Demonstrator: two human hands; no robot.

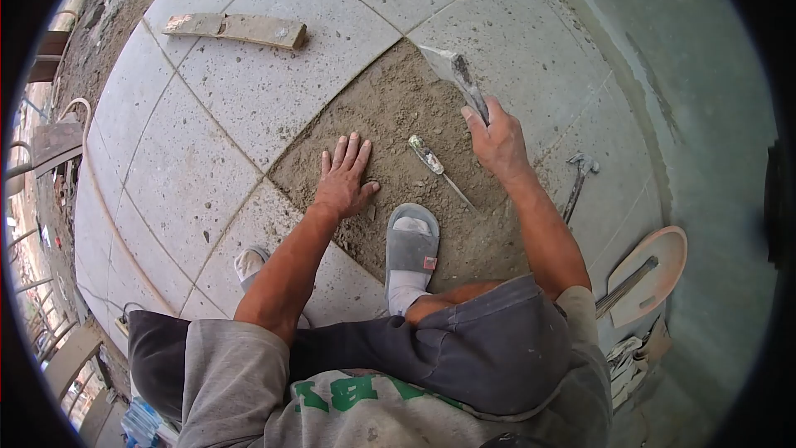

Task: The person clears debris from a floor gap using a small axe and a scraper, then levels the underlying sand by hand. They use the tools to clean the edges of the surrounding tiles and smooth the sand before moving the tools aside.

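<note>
A trowel [456, 71] stood at about one o'clock from the middle of a bare patch of sandy dirt [377, 104], its blade pointing toward eleven o'clock over the patch's top corner; whether that blade touched the dirt or the tile edge could not fairly be judged from above. The right hand [500, 143] was closed around the trowel's handle. At eight o'clock on the patch, the left hand [342, 184] lay palm down on the dirt, holding nothing, its fingers a little apart and its thumb spread wide toward three o'clock. Between the two hands, a slim tool [426, 155] with a stained pale handle rested on the dirt, its thin shaft aimed at five o'clock. A grey sandal [412, 241] with a white sock in it was planted at six o'clock, near the left hand. Around the patch spread pale grey tiles [224, 108], sprinkled with crumbs of dirt. On them, a hammer [575, 187] lay at three o'clock, close to the right forearm, and a rough block [240, 29] lay at ten o'clock. Farther out, an orange-rimmed basin [676, 253] sat at four o'clock with a stick-like handle across it, and a pale hose [104, 195] ran along the tiles at nine o'clock.
</note>
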